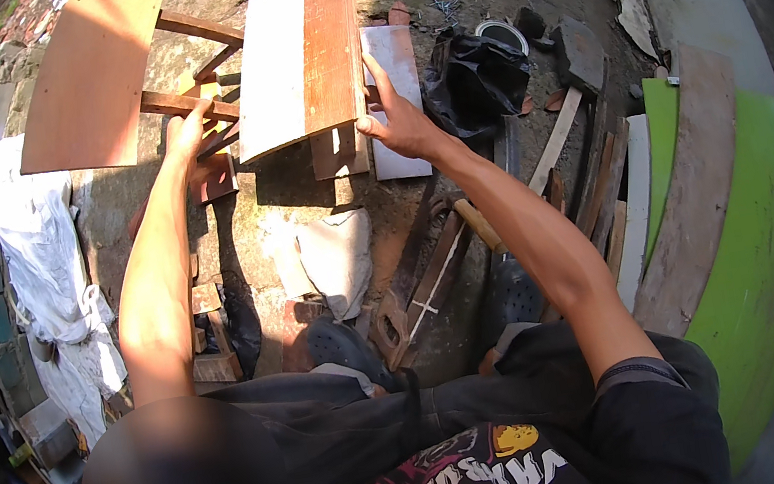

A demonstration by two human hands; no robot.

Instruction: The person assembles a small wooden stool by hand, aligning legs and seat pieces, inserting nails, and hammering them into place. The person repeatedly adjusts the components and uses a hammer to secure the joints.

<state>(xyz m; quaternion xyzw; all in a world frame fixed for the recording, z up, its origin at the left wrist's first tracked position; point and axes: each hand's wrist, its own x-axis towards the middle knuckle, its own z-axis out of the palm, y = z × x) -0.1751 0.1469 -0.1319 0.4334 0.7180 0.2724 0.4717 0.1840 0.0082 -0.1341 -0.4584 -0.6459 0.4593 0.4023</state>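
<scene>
Your left hand (189,140) grips a rail (160,103) of the two-panelled wooden frame (271,73); your right hand (403,123) clasps its right panel (304,50) by the edge. The frame is ahead of you, support below unclear. Positioning appears in hand; any shift calls for both grips firm.

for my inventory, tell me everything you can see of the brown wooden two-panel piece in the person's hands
The brown wooden two-panel piece, at the picture's upper left, has wood-look boards joined by dark brown wooden bars. The left panel is orange-brown; the right panel is pale on its left and scuffed red-brown on its right. Sunlight falls across it; the picture's edge cuts its top. The left hand grips the nearer bar; the right hand holds the right panel's edge. Any support beneath is unclear.
</scene>
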